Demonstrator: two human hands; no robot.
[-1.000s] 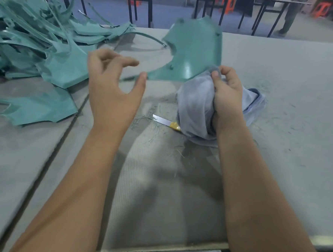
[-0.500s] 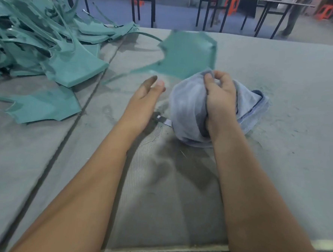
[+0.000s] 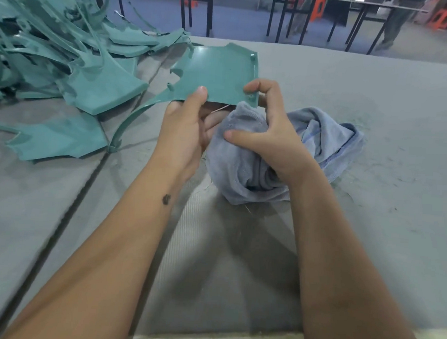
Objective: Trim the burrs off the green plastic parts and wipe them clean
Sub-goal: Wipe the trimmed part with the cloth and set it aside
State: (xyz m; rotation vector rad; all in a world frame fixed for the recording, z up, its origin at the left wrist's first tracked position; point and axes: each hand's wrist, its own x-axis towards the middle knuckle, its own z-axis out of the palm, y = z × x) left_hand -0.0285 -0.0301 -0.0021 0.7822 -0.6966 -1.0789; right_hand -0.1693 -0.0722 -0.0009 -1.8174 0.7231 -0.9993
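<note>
A flat green plastic part (image 3: pixel 217 74) with a long curved arm is held above the table's middle. My left hand (image 3: pixel 185 130) pinches its near edge, thumb on top and fingers beneath. My right hand (image 3: pixel 269 135) grips a bunched pale blue cloth (image 3: pixel 243 165) and also pinches the part's near right corner with its fingertips. The cloth's loose end (image 3: pixel 331 139) lies on the table to the right. The knife seen earlier is hidden.
A heap of green plastic parts (image 3: pixel 54 49) fills the far left, with one flat part (image 3: pixel 59 138) lying nearer. The grey felt-covered table (image 3: pixel 373 178) carries thin green shavings. Black table frames and orange stools stand on the floor beyond.
My left hand reached in to the part and took hold of its near edge. The part turned and came closer, and my right hand's fingers now also pinch its corner.
</note>
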